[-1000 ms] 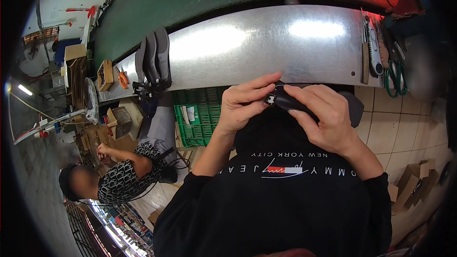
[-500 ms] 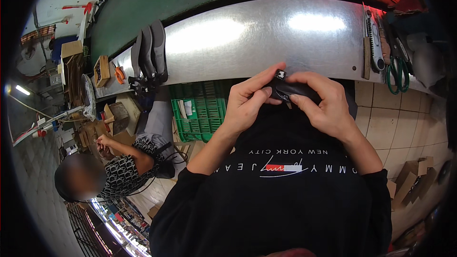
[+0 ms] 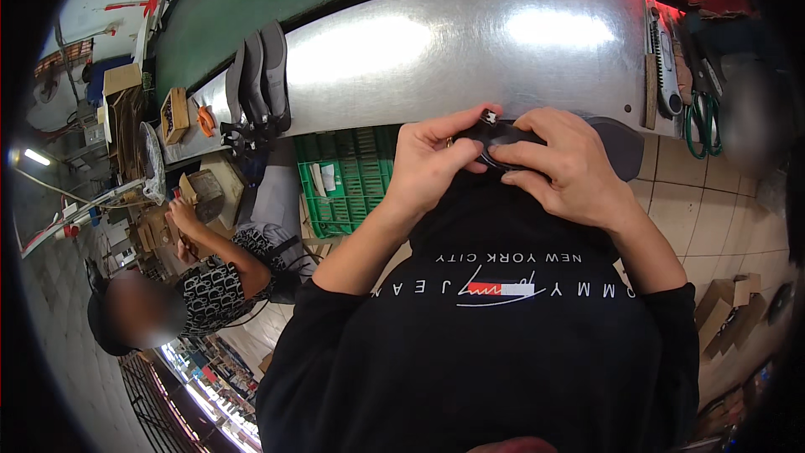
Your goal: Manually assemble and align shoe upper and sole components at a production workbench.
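My left hand (image 3: 428, 159) pinches a black strap with a small shiny metal buckle (image 3: 490, 117) between thumb and fingers. My right hand (image 3: 574, 168) is closed over the strap part of the same piece, its fingers pressed down beside my left thumb. The piece looks like a dark sandal; its smooth grey-black sole (image 3: 619, 149) sticks out to the right from behind my right hand. Both hands are in front of my torso at the near edge of the metal bench (image 3: 360, 84). The parts under my fingers are hidden.
Several dark sandals (image 3: 272, 75) with straps stand at the bench's left, beside orange-handled pliers (image 3: 205, 122) and a wooden box (image 3: 174, 116). Right lie a cutter knife (image 3: 667, 71) and green-handled scissors (image 3: 703, 126). A green crate (image 3: 344, 193) sits below; a co-worker (image 3: 222, 285) is at left.
My right hand has turned and moved its fingers over the strap, close to my left thumb. More of the dark sole shows at the right. The co-worker's hands have shifted.
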Demonstrator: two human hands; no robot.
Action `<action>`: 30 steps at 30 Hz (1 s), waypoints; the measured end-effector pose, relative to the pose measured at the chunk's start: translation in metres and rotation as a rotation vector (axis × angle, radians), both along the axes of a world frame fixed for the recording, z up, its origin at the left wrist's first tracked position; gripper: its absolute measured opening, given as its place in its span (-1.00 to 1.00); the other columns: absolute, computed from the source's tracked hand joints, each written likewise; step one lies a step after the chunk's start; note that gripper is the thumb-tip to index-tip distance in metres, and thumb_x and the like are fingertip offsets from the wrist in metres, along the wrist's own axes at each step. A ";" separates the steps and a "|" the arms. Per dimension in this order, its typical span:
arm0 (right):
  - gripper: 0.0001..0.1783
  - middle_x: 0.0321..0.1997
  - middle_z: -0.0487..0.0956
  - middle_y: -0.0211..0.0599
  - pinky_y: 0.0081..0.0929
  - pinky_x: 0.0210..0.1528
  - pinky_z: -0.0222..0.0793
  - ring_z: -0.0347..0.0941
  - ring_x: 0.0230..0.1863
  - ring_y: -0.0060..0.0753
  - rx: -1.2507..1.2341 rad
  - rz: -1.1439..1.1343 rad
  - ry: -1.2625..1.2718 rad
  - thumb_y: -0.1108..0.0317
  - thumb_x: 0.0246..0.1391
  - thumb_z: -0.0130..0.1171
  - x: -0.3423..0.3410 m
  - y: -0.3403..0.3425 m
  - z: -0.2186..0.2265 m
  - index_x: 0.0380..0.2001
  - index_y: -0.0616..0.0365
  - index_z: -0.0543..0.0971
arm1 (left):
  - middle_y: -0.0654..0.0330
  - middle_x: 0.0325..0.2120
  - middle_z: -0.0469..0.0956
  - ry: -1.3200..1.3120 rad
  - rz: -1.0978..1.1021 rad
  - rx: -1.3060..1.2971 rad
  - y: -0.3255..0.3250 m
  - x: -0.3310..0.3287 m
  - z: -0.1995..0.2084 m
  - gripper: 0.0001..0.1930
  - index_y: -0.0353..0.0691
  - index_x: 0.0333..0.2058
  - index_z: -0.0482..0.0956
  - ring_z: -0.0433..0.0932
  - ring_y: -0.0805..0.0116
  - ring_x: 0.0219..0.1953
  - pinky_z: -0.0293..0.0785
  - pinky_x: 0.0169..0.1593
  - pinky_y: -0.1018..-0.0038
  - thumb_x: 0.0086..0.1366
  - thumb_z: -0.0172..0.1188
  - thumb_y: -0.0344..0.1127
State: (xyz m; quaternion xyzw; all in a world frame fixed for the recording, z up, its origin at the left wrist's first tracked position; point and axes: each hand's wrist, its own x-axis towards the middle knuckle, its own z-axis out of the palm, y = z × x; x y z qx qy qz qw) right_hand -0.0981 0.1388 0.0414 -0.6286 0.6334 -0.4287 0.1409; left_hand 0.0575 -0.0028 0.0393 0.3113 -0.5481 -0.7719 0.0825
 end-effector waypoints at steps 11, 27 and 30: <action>-0.73 -0.43 0.43 -0.33 -0.39 -0.41 0.32 0.43 -0.42 -0.26 0.080 -0.126 -0.214 0.39 -0.28 0.39 0.013 0.000 -0.012 -0.40 0.02 0.58 | 0.03 -0.07 0.57 -0.009 0.071 0.026 -0.002 -0.006 -0.003 -0.59 -0.36 -0.04 0.57 0.62 0.44 -0.25 0.65 -0.32 0.62 0.12 -0.01 -0.68; -0.73 -0.42 0.48 -0.26 -0.36 -0.41 0.35 0.45 -0.46 -0.21 -0.136 -0.141 -0.081 0.41 -0.22 0.37 0.015 0.005 -0.010 -0.34 0.04 0.61 | -0.02 -0.06 0.55 0.009 0.045 0.277 -0.007 -0.007 0.010 -0.60 -0.35 0.11 0.42 0.64 0.40 -0.28 0.65 -0.40 0.61 0.30 0.00 -0.44; -0.73 -0.40 0.53 -0.20 -0.32 -0.41 0.37 0.48 -0.46 -0.19 -0.134 -0.300 -0.187 0.45 -0.15 0.33 0.021 0.004 -0.009 -0.28 0.09 0.60 | 0.03 -0.12 0.58 -0.018 0.045 0.186 -0.004 -0.005 0.006 -0.62 -0.34 0.12 0.41 0.63 0.45 -0.30 0.64 -0.42 0.61 0.36 -0.01 -0.35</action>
